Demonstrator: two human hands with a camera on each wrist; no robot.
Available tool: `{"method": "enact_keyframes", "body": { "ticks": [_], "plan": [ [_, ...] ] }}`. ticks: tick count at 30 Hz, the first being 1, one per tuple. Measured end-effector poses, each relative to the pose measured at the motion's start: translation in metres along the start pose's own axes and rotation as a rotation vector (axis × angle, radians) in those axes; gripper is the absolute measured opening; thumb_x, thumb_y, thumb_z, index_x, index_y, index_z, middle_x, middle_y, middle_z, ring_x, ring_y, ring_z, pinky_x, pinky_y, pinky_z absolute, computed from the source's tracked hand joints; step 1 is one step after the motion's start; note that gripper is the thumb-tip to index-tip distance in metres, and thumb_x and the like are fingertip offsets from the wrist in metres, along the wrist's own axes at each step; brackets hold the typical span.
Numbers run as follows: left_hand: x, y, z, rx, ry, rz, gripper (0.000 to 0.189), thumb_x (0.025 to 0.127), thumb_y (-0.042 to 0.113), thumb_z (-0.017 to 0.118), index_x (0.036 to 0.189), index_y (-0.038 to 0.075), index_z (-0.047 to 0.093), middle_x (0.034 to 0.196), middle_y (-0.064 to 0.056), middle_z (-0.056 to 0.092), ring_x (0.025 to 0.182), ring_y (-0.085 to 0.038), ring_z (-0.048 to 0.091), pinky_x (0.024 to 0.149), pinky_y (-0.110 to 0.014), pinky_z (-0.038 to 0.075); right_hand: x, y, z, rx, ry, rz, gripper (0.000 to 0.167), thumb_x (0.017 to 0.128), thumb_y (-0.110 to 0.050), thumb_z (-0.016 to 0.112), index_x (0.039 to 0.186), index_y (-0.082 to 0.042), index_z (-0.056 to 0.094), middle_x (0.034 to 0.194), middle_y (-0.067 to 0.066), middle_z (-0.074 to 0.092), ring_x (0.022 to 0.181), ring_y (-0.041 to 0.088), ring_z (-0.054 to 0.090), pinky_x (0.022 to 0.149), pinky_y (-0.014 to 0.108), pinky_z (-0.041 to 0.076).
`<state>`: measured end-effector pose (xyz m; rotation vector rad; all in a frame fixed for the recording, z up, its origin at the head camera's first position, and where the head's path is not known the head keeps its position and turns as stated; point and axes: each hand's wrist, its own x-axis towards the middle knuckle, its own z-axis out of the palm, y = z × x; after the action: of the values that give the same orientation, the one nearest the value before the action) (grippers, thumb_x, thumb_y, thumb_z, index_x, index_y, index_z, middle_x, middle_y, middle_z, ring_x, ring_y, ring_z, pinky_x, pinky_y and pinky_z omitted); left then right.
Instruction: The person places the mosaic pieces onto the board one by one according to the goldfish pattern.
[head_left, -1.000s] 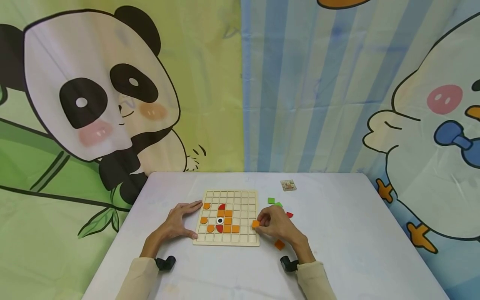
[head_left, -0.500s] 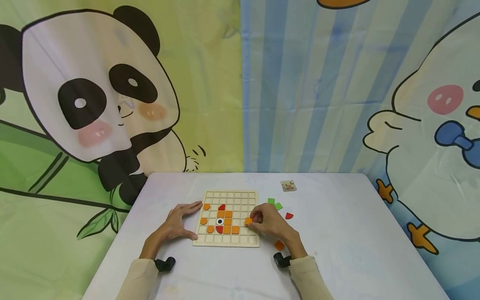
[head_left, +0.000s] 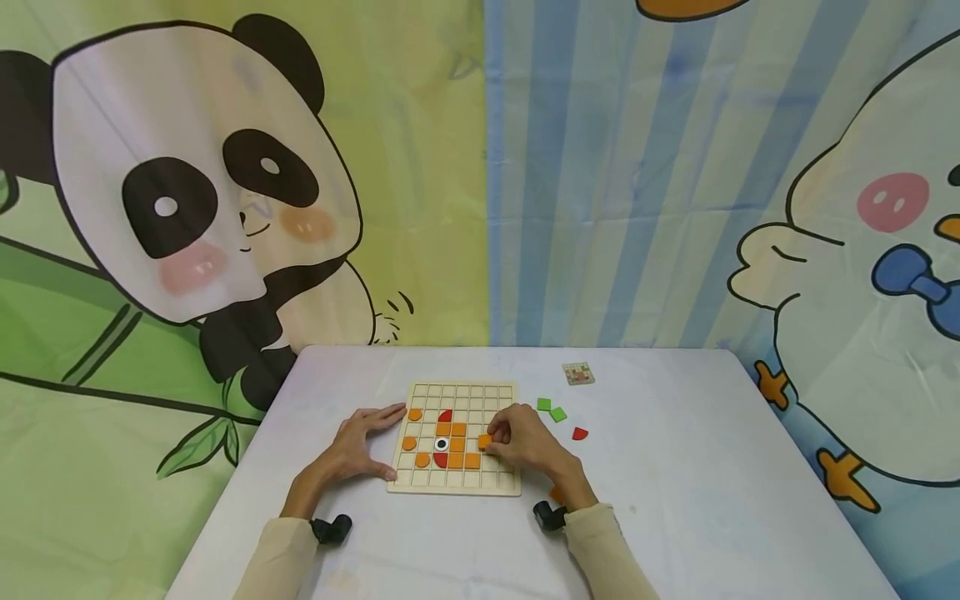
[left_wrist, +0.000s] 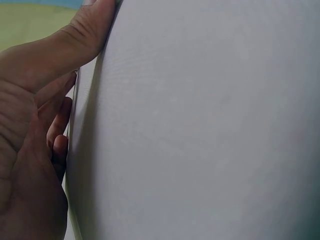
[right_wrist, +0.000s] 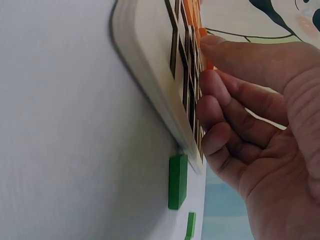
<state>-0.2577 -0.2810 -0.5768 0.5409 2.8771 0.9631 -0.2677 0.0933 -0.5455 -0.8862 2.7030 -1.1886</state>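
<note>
A pale wooden grid board (head_left: 491, 481) lies on the table, bearing orange squares, orange rounds, red quarter-round tiles and a white tile with a black dot (head_left: 442, 445). Between thumb and fingers my right hand (head_left: 527, 437) pinches an orange square tile (head_left: 484, 442) over the board's right part. In the right wrist view the held tile (right_wrist: 203, 33) is partly hidden behind the thumb. Thumb and fingers spread, my left hand (head_left: 356, 443) rests along the board's left edge. The left wrist view shows this hand (left_wrist: 45, 85) beside mostly white surface.
Right of the board lie two green squares (head_left: 543, 404) and a red quarter-round tile (head_left: 581, 433). An orange tile (head_left: 557, 495) is partly hidden by the right wrist. Farther back is a small patterned card (head_left: 578, 373). A printed curtain (head_left: 420, 208) hangs behind the table.
My right hand has carried the orange square tile leftward, from the board's right edge to a spot over the grid. The left hand stays at the board's left edge.
</note>
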Motion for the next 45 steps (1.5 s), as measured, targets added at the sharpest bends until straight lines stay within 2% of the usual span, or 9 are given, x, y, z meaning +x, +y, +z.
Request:
{"method": "enact_keyframes", "body": {
  "ticks": [10,20,33,38,45],
  "plan": [
    [0.001,0.002,-0.001,-0.008,-0.002,-0.008,0.123,0.06,0.046,0.107,0.165,0.018,0.05,0.174,-0.006,0.046,0.148,-0.041,0.045,0.119,-0.069,0.028,0.005,-0.002,0.007,0.033,-0.026,0.026,0.02,0.088,-0.015,0.093,0.098,-0.002,0.081,0.08,-0.002,0.072,0.069,0.005,0.062,0.066,0.021,0.055],
    [-0.002,0.001,0.001,0.007,-0.001,-0.02,0.122,0.06,0.047,0.107,0.165,0.02,0.05,0.174,-0.004,0.046,0.146,-0.039,0.046,0.118,-0.067,0.029,0.005,-0.001,0.013,0.026,-0.021,0.0,0.011,0.091,-0.008,0.088,0.098,-0.003,0.083,0.081,0.0,0.074,0.07,0.004,0.062,0.067,0.021,0.055],
    [-0.001,0.001,0.0,-0.003,0.0,-0.015,0.122,0.061,0.046,0.107,0.165,0.02,0.05,0.174,-0.004,0.046,0.146,-0.039,0.045,0.119,-0.068,0.028,0.008,-0.006,0.015,0.007,-0.036,-0.005,0.01,0.093,-0.008,0.085,0.1,-0.002,0.085,0.081,-0.001,0.075,0.069,0.003,0.061,0.067,0.02,0.055],
    [0.0,0.001,0.002,-0.007,0.002,-0.008,0.121,0.06,0.046,0.107,0.165,0.02,0.051,0.174,-0.005,0.046,0.146,-0.039,0.046,0.118,-0.067,0.029,0.001,-0.003,0.007,0.037,-0.027,0.009,0.017,0.094,-0.009,0.084,0.108,0.001,0.084,0.087,0.002,0.079,0.073,0.005,0.065,0.07,0.021,0.056],
    [0.0,0.0,0.002,-0.01,0.005,-0.004,0.122,0.06,0.045,0.107,0.165,0.02,0.051,0.174,-0.004,0.047,0.146,-0.039,0.046,0.118,-0.067,0.029,-0.015,0.001,-0.017,0.009,0.002,0.02,0.021,0.094,-0.01,0.086,0.11,0.004,0.083,0.095,0.007,0.081,0.079,0.008,0.068,0.073,0.023,0.058]
  ]
}}
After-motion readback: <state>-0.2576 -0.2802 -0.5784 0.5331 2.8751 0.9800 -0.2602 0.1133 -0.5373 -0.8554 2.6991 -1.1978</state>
